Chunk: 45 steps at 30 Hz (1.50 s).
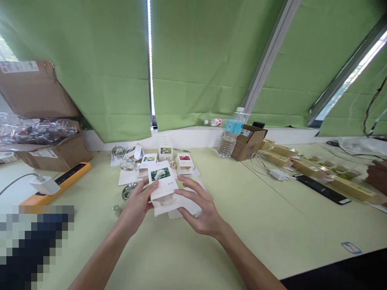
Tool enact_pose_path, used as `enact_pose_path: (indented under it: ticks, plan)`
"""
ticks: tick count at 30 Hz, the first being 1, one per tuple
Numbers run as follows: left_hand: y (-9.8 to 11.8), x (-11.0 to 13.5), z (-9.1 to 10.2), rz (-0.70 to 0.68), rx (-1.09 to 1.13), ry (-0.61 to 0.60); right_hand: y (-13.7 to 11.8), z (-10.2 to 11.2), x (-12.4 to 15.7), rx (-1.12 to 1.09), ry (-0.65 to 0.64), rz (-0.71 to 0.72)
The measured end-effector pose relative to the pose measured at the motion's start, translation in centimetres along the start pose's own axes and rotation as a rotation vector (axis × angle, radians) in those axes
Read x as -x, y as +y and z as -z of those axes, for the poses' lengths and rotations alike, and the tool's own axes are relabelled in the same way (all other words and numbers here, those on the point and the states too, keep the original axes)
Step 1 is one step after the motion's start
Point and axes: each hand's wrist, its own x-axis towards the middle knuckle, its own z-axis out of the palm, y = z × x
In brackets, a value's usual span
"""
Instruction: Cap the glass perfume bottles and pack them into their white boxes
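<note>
My left hand (137,207) grips a small white paper box (165,190) by its left side, thumb on the front. A picture of white flowers on green leaves is printed there, and the near end has its flaps standing open. My right hand (204,209) is at the box's right edge with fingers apart, the fingertips close to or touching it. White card pieces (190,201) lie behind and under that hand. Just left of the held box is a round glass bottle (128,191), partly hidden by my left hand, with a small green cap (116,210) nearby.
Behind stand similar boxes, one with a red flower (185,159), and more glass bottles (118,151). An orange power strip (72,173) and a large carton (54,155) are left. Rightwards are a water bottle (230,137), brown carton (249,143), charger (278,174) and phone (322,189).
</note>
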Motion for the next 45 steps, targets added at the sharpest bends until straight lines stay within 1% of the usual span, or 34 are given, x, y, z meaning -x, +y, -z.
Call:
enact_pose_path:
  ticks: [4,6,8,12,15,19,24,30,33,41,45]
  plan:
    - [0.0,0.0,-0.1,-0.002,-0.019,0.007,0.4,-0.2,0.0,-0.005,0.037,0.064]
    - [0.0,0.0,-0.1,0.0,-0.021,-0.011,0.6,-0.3,0.0,0.002,0.053,0.076]
    - [0.0,0.1,-0.1,-0.004,-0.027,-0.018,0.8,-0.4,0.1,0.004,0.056,0.082]
    - [0.0,0.4,-0.2,-0.034,-0.044,0.033,0.9,-0.6,0.2,-0.004,0.043,0.07]
    - [0.2,0.6,-0.3,-0.07,-0.067,0.021,1.1,-0.8,0.3,-0.002,0.049,0.065]
    - [0.3,0.7,-0.4,-0.084,-0.113,0.019,1.3,-1.0,0.4,0.013,0.05,0.077]
    - [0.3,0.7,-0.4,-0.078,-0.13,-0.051,1.4,-1.0,0.5,0.011,0.051,0.067]
    - [0.4,0.7,-0.4,-0.041,0.012,-0.154,1.4,-1.0,0.5,0.015,0.075,0.053]
    - [0.3,0.8,-0.3,-0.053,0.011,-0.216,1.5,-0.9,0.5,0.015,0.091,0.041]
    - [0.3,0.8,-0.3,-0.058,-0.07,-0.229,1.5,-0.8,0.5,0.002,0.092,0.047]
    - [0.5,1.0,-0.4,-0.047,-0.058,-0.272,1.5,-0.8,0.4,-0.007,0.094,0.032]
